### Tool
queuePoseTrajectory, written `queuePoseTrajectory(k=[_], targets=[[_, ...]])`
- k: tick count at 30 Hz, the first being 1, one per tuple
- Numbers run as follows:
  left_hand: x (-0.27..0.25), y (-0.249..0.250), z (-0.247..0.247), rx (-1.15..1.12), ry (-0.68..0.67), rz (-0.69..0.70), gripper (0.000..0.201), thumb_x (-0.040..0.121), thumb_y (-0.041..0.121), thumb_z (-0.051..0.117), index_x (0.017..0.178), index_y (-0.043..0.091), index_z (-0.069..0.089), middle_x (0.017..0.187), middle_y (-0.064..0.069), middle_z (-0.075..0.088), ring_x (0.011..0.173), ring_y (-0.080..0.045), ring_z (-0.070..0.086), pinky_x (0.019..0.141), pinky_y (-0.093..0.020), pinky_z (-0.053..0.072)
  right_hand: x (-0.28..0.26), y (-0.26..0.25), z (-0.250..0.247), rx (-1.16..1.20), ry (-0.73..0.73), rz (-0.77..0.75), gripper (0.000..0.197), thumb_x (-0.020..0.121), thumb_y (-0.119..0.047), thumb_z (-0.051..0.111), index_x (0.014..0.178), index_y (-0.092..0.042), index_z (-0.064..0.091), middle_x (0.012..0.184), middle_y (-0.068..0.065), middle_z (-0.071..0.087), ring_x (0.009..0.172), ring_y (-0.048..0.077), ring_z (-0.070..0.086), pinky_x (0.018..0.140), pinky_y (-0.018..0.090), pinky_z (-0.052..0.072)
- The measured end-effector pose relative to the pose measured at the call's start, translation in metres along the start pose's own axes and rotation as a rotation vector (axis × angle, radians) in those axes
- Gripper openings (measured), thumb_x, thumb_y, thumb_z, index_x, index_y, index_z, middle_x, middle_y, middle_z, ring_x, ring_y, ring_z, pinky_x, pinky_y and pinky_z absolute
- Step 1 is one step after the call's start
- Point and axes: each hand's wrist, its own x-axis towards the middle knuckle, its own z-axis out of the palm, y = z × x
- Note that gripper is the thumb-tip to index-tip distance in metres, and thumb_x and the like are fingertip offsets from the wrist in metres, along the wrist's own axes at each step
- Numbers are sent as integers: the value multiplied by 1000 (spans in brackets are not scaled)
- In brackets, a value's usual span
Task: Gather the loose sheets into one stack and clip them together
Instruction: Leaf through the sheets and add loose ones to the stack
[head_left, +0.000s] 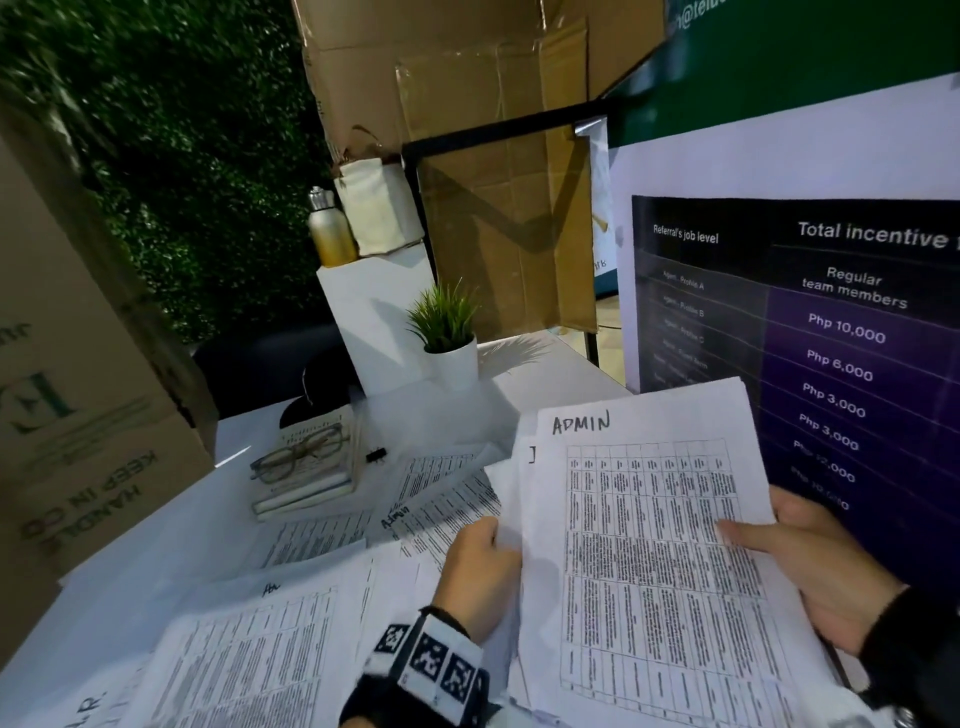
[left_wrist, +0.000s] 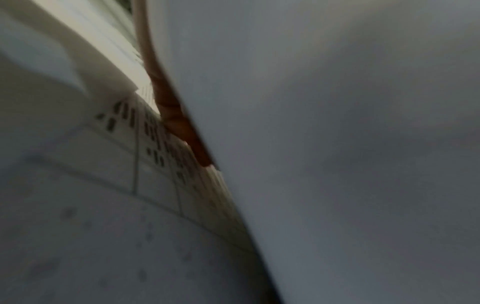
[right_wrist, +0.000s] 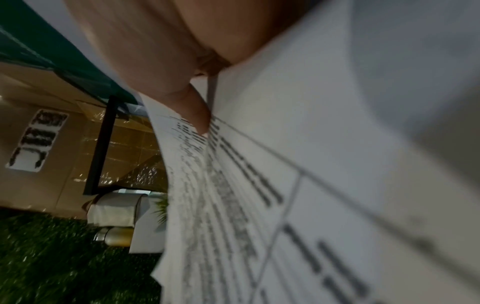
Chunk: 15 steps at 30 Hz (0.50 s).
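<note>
Both hands are gripping the white printed stack marked ADMIN (head_left: 644, 545) in the lower right of the frame, left hand (head_left: 480, 577) pinching its left edge, right hand (head_left: 826, 566) its right. More loose printed sheets (head_left: 291, 644) are lying lower left, nearest the left hand, and the small black binder clip (head_left: 376, 455) is sitting up-left by the books.
</note>
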Motion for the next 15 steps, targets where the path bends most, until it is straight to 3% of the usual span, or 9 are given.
queuePoseTrajectory(k=[2,4,8,11,13,15], targets=[[-10,3,-5,-170,36,-1,23,96,10,50,98,15,72,102,-4,77,98,-23,71,94,-44,55,0,2,7,45,13,-49,28,93,3,58,116,-10,68,109,15,76,103,36,70,97,58,50],[-19,9,-11,-294,51,22,24,102,12,46,109,10,69,111,-11,75,105,-19,69,102,-43,50,2,1,17,88,19,-82,26,94,-1,57,114,-13,68,112,12,76,107,33,69,101,57,48],[-37,22,-15,-428,24,119,24,103,21,48,114,13,67,109,-6,78,105,-24,72,98,-44,54,6,-5,38,112,-52,-51,26,96,-8,57,118,-14,68,111,8,77,106,31,70,98,53,50],[-44,21,-15,-374,33,198,22,95,15,62,117,17,66,112,-3,77,106,-24,72,98,-48,54,9,-10,47,86,-105,-34,25,96,-11,59,120,-12,67,109,9,78,102,31,72,89,46,55],[-45,19,-18,-348,45,224,28,96,13,61,123,19,63,119,-1,74,113,-19,69,103,-47,51,10,-14,50,89,-130,-25,23,96,-11,59,117,-13,67,105,10,79,98,32,73,80,43,57],[-47,18,-27,-370,35,218,34,97,10,58,129,17,60,124,-4,72,116,-21,67,103,-47,50,10,-15,51,110,-168,-8,24,96,-10,58,118,-12,66,107,12,78,99,34,73,82,45,57]])
